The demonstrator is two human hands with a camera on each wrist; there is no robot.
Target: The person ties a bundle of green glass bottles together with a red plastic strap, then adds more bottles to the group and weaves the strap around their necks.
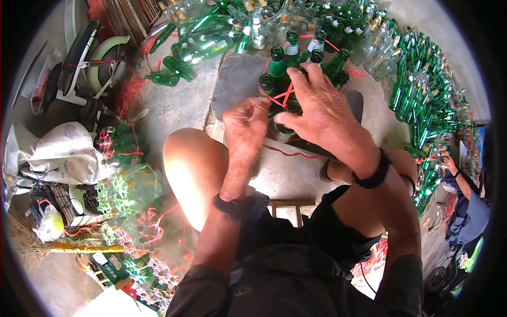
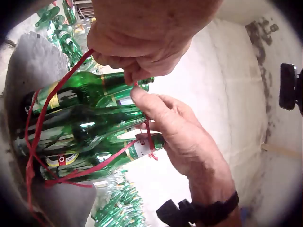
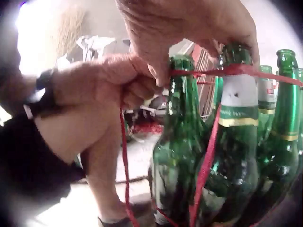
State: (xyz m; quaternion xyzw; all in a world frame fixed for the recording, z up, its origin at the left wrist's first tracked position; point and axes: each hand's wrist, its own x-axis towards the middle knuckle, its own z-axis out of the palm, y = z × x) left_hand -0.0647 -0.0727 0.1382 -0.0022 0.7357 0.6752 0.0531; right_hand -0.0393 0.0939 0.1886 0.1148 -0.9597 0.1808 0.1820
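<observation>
A cluster of upright green glass bottles stands between the person's knees, red plastic strap looped round the necks and crossing over the tops. At its near left side, the left hand pinches the strap between thumb and fingers; a length hangs down from that fist in the right wrist view. The right hand spans the tops, thumb at a near bottle's neck and fingers bent over farther ones. Close by its thumb, the strap runs across a white-labelled bottle. Lower down, more strap crosses the bottle bodies.
Many loose bottles are heaped along the back and right wall. Strapped bottle bundles and netted bottles stand at left, near a wheeled vehicle and a white sack. Another person is at far right.
</observation>
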